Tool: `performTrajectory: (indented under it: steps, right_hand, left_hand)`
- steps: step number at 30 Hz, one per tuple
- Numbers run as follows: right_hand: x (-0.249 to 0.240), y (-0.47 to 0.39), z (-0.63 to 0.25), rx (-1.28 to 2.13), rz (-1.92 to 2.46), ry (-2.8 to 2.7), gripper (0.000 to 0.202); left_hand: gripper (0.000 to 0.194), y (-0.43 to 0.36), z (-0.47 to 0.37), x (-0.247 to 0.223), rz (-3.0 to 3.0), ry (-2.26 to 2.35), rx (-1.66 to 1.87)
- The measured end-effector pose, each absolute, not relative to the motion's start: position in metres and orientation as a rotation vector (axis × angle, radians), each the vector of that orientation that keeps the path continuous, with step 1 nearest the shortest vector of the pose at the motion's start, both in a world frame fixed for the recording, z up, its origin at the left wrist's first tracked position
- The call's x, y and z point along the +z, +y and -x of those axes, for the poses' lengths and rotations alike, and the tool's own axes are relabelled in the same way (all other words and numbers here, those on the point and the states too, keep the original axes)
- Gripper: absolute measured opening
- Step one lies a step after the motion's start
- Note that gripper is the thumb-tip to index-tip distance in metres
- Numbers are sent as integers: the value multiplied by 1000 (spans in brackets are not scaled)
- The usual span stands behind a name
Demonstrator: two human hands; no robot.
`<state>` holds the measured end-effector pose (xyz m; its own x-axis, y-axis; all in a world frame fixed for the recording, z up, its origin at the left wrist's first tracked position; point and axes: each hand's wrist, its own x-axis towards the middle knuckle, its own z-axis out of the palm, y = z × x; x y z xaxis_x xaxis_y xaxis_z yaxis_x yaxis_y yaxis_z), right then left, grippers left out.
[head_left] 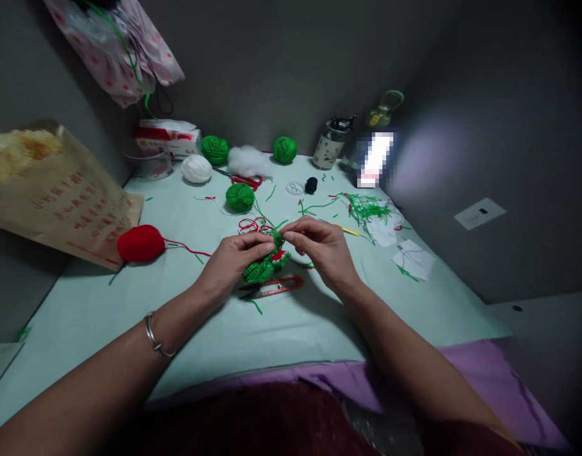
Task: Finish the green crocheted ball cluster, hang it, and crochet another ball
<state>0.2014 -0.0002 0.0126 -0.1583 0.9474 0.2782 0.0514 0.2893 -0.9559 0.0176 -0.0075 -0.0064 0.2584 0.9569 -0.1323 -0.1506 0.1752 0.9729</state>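
A green crocheted piece [259, 271] with a red and white patch hangs between my hands over the middle of the table. My left hand [236, 256] pinches its upper part between thumb and fingers. Thumb and forefinger of my right hand [319, 244] are pressed together at the piece's top right edge; whatever lies between them is too small to make out. Just below the piece lie thread snips [274, 288] with an orange handle. Loose red yarn [253, 225] is tangled behind my left fingers. A yellow-handled crochet hook [346, 230] lies right of my right hand.
Green yarn balls [240, 197], a white ball [196, 170], white stuffing [249, 161] and red-handled scissors [247, 182] sit farther back. A red ball [141, 243] touches a paper bag [67, 196] at left. Green yarn scraps [366, 209], a pen cup [329, 145] and a lit phone [376, 159] are at right.
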Motion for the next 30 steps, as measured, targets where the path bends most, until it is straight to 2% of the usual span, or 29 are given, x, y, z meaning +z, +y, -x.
performTrajectory:
  steps: [11,30]
  right_hand:
    - [10,-2,-200,886,964,-1592,4]
    - [6,-3,-193,954,915,-1534,5]
  left_hand:
    - [17,-7,-17,-8,-1028,978,991]
    - [27,-9,-19,1,-731,791,929]
